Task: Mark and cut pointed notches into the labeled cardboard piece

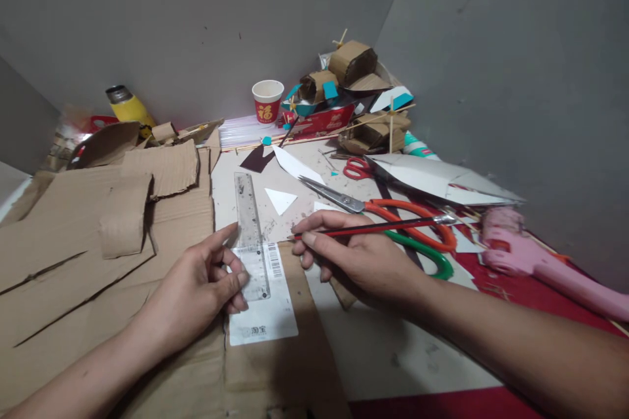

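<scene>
Pinching ruler (249, 229) left hand (196, 288), right hand (354, 255) gripping pencil (373, 228).

The ruler (249, 229) is clear plastic, pretty scuffed and cloudy, lying partly on a matt white paper label (268, 304) stuck on rough brown corrugated cardboard (88, 236) with torn, fuzzy edges. The pencil (373, 228) looks like lacquered wood, red and black with a bit of shine. The big scissors (383, 209) have dull grey metal blades and glossy orange and green plastic handles. The glue gun (531, 258) at the right edge is smooth pink plastic. The tabletop (393, 353) itself is matt, pale and grubby. The paper cup (267, 101) is matt.
</scene>
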Tool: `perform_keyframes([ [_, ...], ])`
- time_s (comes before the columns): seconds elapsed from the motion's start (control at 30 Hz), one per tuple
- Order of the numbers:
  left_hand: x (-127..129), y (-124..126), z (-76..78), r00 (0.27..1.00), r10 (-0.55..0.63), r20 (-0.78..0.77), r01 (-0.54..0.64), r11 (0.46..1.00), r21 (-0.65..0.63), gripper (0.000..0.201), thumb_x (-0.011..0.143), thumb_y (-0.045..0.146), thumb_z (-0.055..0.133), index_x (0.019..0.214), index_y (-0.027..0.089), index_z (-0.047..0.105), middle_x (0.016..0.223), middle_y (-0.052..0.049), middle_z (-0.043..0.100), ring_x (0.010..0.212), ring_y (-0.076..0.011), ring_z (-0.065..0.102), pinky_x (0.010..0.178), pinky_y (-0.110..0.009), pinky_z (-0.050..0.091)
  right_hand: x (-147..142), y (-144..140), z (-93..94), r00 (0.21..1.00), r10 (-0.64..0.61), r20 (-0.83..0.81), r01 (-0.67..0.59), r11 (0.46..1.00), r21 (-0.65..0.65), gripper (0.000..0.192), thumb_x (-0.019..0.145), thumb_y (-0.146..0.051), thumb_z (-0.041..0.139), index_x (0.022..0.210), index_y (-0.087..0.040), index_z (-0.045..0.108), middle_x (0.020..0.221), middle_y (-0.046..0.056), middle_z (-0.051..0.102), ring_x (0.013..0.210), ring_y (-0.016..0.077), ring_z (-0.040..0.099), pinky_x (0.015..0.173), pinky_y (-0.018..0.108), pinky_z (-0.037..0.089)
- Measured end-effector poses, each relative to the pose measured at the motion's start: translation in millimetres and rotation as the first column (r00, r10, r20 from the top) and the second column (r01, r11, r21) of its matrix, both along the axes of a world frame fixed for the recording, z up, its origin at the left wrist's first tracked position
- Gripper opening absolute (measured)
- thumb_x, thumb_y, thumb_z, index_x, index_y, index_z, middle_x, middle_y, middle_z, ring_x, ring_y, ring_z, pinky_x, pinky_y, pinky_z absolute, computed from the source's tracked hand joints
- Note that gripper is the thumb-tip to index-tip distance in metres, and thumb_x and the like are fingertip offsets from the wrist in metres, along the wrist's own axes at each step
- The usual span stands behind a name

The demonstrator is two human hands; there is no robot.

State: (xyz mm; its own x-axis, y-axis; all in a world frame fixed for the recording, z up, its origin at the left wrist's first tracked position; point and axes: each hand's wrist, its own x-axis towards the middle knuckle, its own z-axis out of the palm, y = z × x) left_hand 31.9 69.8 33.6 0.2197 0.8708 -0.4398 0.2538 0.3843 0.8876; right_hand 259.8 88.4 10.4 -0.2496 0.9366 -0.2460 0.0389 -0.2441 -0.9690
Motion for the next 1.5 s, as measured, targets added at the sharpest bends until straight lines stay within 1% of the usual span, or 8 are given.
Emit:
perform_keyframes([
  [0.23, 1.9, 0.8, 1.5, 1.000, -0.004, -0.015, 0.004, 1.000, 0.001, 0.084, 0.077, 0.031, 0.072, 0.148, 0.013, 0.032, 0.081, 0.004, 0.058, 0.054, -0.0125, 0.062, 0.054, -0.029, 0.048, -0.7, 0.7, 1.5, 1.000, -0.001, 0.013, 0.001, 1.000, -0.013, 0.014, 0.082, -0.027, 0.066, 0.092, -0.017, 0.063, 0.081, 0.005, 0.070, 0.067, 0.0132, 0.064, 0.046, 0.019, 0.049],
  [0.43, -0.5, -0.4, -3.3, 0.998, -0.020, -0.061, 0.022, 0.999, 0.026, 0.079, 0.081, 0.031, 0.070, 0.148, 0.015, 0.032, 0.083, 0.004, 0.058, 0.055, -0.0125, 0.063, 0.053, -0.028, 0.047, -0.6, 0.7, 1.7, 1.000, -0.014, -0.005, 0.014, 1.000, -0.027, 0.014, 0.081, -0.027, 0.067, 0.091, -0.018, 0.064, 0.081, 0.005, 0.070, 0.067, 0.0133, 0.064, 0.046, 0.019, 0.049],
  [0.93, -2.8, -1.9, -7.3, 0.999, -0.028, -0.035, 0.030, 0.999, 0.039, 0.075, 0.084, 0.030, 0.068, 0.148, 0.016, 0.033, 0.081, 0.005, 0.057, 0.054, -0.0112, 0.062, 0.055, -0.029, 0.049, -0.5, 1.5, 2.0, 1.000, -0.001, 0.007, 0.001, 1.000, -0.014, 0.014, 0.081, -0.026, 0.066, 0.092, -0.018, 0.063, 0.081, 0.005, 0.070, 0.067, 0.0132, 0.064, 0.046, 0.018, 0.049],
  [1.13, -1.8, -0.9, -3.2, 0.998, -0.029, -0.056, 0.032, 0.998, 0.049, 0.076, 0.082, 0.030, 0.069, 0.147, 0.014, 0.033, 0.081, 0.005, 0.057, 0.054, -0.0117, 0.063, 0.053, -0.027, 0.049, -4.4, -5.6, 11.2, 1.000, -0.025, 0.008, 0.026, 0.999, -0.043, 0.011, 0.077, -0.024, 0.068, 0.086, -0.018, 0.065, 0.074, 0.003, 0.069, 0.062, 0.0126, 0.062, 0.047, 0.019, 0.048],
  [1.2, -0.5, 0.3, -1.5, 0.998, -0.029, -0.061, 0.032, 0.999, 0.043, 0.075, 0.081, 0.030, 0.069, 0.146, 0.013, 0.034, 0.081, 0.005, 0.057, 0.053, -0.0117, 0.063, 0.052, -0.027, 0.049, -6.2, -12.8, 16.0, 1.000, 0.017, 0.009, -0.016, 0.997, -0.074, 0.009, 0.076, -0.024, 0.069, 0.081, -0.018, 0.065, 0.069, 0.002, 0.067, 0.058, 0.0118, 0.060, 0.049, 0.020, 0.048],
  [1.3, 1.2, 1.6, -0.7, 0.997, -0.033, -0.074, 0.037, 0.998, 0.046, 0.074, 0.080, 0.031, 0.069, 0.144, 0.012, 0.036, 0.080, 0.005, 0.057, 0.052, -0.0120, 0.063, 0.051, -0.026, 0.050, -7.6, -24.7, 20.2, 0.991, 0.137, 0.003, -0.137, 0.987, -0.084, 0.006, 0.076, -0.023, 0.066, 0.078, -0.018, 0.065, 0.067, 0.001, 0.066, 0.057, 0.0116, 0.059, 0.053, 0.022, 0.048],
  [1.4, 1.8, 1.9, -1.6, 0.996, -0.037, -0.083, 0.043, 0.997, 0.067, 0.075, 0.080, 0.032, 0.069, 0.144, 0.011, 0.036, 0.079, 0.005, 0.057, 0.052, -0.0115, 0.062, 0.050, -0.025, 0.049, -7.6, -32.9, 18.2, 0.969, 0.247, 0.026, -0.247, 0.969, -0.030, 0.004, 0.080, -0.021, 0.063, 0.079, -0.018, 0.062, 0.069, 0.001, 0.066, 0.060, 0.0115, 0.058, 0.054, 0.021, 0.045],
  [1.5, 1.6, 1.9, -2.2, 0.996, -0.037, -0.080, 0.043, 0.997, 0.069, 0.077, 0.079, 0.032, 0.069, 0.145, 0.010, 0.035, 0.078, 0.006, 0.057, 0.051, -0.0113, 0.062, 0.050, -0.025, 0.049, -7.9, -34.6, 13.2, 0.951, 0.293, 0.100, -0.299, 0.953, 0.049, 0.003, 0.083, -0.019, 0.060, 0.081, -0.017, 0.061, 0.071, 0.001, 0.066, 0.060, 0.0115, 0.058, 0.053, 0.021, 0.043],
])
